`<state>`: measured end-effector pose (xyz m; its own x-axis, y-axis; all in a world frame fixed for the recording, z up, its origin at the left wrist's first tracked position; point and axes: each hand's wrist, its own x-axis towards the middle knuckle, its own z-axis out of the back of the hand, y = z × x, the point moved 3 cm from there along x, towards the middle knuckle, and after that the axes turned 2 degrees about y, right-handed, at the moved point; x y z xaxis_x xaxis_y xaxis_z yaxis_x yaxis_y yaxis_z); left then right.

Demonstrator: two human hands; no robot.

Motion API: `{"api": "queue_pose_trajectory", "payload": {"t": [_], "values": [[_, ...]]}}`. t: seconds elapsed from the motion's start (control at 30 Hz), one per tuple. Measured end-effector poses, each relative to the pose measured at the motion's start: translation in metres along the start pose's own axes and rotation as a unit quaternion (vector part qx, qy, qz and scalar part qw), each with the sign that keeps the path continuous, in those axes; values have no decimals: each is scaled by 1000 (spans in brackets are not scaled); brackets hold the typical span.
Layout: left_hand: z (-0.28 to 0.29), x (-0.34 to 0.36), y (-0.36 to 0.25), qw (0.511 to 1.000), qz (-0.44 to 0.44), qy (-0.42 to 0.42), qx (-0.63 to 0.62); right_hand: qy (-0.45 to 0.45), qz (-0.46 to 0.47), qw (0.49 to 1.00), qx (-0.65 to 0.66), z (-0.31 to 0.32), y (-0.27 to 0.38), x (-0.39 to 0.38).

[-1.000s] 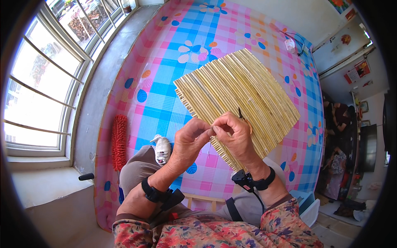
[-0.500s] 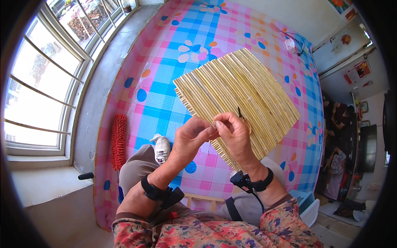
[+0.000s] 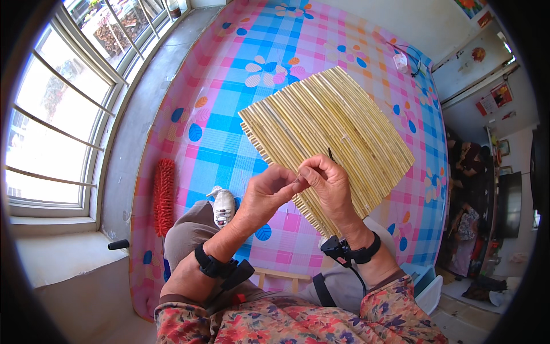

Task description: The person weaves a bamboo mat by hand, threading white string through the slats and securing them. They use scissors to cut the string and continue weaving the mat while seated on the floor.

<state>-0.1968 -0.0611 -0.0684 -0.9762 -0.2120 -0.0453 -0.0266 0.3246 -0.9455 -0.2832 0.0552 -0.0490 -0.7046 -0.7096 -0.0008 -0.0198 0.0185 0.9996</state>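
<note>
Pink-and-blue checked, flowered sheet carries a flat, pale-yellow, four-sided panel of side-by-side stalks. I'd guess light, stiff lengthwise, ends crushable; take it by opposite edges. Blue-and-white plastic bin sits lower right; can't see its contents. Left hand and right hand meet over the panel's near edge, fingertips pinched on what looks like a thin strand, probably limp, best held near its end.

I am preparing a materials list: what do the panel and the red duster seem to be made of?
Panel: apparently dried plant stalks, perhaps reed, unpainted; its narrow rods vary in yellowish tint.
Red duster: probably textile or synthetic fibre, matte; its surface is shaggy tufts, but the exact fibre is unclear.
</note>
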Motion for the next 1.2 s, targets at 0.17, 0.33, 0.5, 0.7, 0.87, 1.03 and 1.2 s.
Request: {"api": "queue_pose_trajectory", "payload": {"t": [0.17,0.33,0.5,0.7,0.87,1.03,1.2], "values": [[0,-1,0,998,54,-20,39,-14,-22,999,25,1,-2,-2],[-1,1,-2,999,18,-37,24,-18,-51,998,18,0,-4,-2],[-1,0,3,998,60,-24,0,-9,-23,1000,-7,-3,-7,-1],[7,-1,4,986,57,-83,-129,34,-85,994,68,-9,-7,-5],[9,0,3,986,21,-107,-127,70,-80,994,17,-16,-5,-8],[10,-1,0,994,22,-79,-78,73,-57,996,5,-15,-4,-9],[22,4,-15,991,-31,-120,-56,28,100,968,-228,-16,12,-9]]}}
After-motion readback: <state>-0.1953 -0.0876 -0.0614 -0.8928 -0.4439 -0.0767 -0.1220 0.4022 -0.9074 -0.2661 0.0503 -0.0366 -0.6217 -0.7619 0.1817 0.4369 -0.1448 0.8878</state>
